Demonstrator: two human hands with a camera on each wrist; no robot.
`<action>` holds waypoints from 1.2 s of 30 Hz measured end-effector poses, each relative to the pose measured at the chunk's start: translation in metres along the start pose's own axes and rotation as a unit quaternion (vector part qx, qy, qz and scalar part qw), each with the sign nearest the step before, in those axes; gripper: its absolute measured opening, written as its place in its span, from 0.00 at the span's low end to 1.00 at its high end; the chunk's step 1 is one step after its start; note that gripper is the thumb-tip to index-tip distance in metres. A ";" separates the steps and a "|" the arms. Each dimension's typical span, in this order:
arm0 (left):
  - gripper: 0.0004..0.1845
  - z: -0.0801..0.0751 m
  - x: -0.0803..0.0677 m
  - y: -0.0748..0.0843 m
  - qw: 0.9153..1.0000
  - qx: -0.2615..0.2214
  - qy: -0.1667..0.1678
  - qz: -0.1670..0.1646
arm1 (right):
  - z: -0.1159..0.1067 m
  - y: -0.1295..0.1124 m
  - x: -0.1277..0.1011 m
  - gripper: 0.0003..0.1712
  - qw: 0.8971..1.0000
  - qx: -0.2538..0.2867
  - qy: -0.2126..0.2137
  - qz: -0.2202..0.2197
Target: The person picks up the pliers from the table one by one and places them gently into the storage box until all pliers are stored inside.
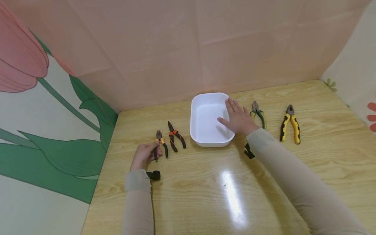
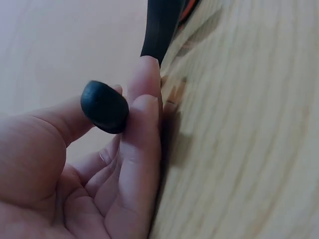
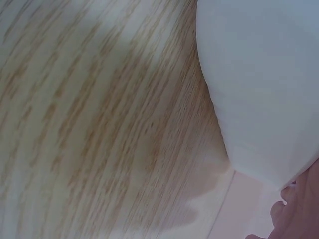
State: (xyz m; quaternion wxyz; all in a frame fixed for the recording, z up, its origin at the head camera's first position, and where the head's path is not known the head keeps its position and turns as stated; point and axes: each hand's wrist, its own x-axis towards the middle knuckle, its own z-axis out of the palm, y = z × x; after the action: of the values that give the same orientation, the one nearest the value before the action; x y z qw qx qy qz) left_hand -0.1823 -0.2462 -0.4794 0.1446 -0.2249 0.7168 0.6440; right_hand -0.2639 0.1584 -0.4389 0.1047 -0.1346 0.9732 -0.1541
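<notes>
Head view first: nearest me I see the bare wood-grain counter with a glare streak. My left hand curls its fingers round a handle of the small orange-and-black pliers lying on the counter; the left wrist view shows the black handle tip pinched between thumb and fingers. Just beside them lie black-and-orange cutters. My right hand rests with fingers spread flat over the right rim of the white tray, whose inside looks bare. Beyond it lie green-handled pliers and yellow-and-black pliers. Pink paper and a tulip mural form the walls.
</notes>
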 end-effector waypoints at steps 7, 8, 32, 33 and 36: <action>0.19 0.001 -0.001 -0.003 1.000 -0.005 0.003 0.016 | -0.001 0.001 0.000 0.57 1.000 0.001 0.000 -0.002; 0.19 0.001 -0.001 -0.003 1.000 -0.007 0.004 0.018 | 0.000 0.000 0.000 0.57 1.000 0.002 0.001 -0.001; 0.18 0.004 0.001 -0.011 0.996 -0.063 0.008 0.061 | 0.001 0.003 0.002 0.58 1.000 0.004 0.003 -0.001; 0.18 0.004 0.002 -0.011 0.996 -0.063 0.009 0.063 | 0.001 0.003 0.002 0.58 1.000 0.003 0.002 0.000; 0.18 0.004 0.002 -0.011 0.996 -0.058 0.013 0.065 | 0.001 0.001 0.001 0.58 1.000 0.005 0.002 0.000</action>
State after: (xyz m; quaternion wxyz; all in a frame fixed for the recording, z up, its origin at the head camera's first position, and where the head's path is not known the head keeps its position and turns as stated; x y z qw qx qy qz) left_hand -0.1786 -0.2428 -0.4905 0.0794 -0.1941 0.6930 0.6898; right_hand -0.2653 0.1591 -0.4400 0.1037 -0.1333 0.9727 -0.1591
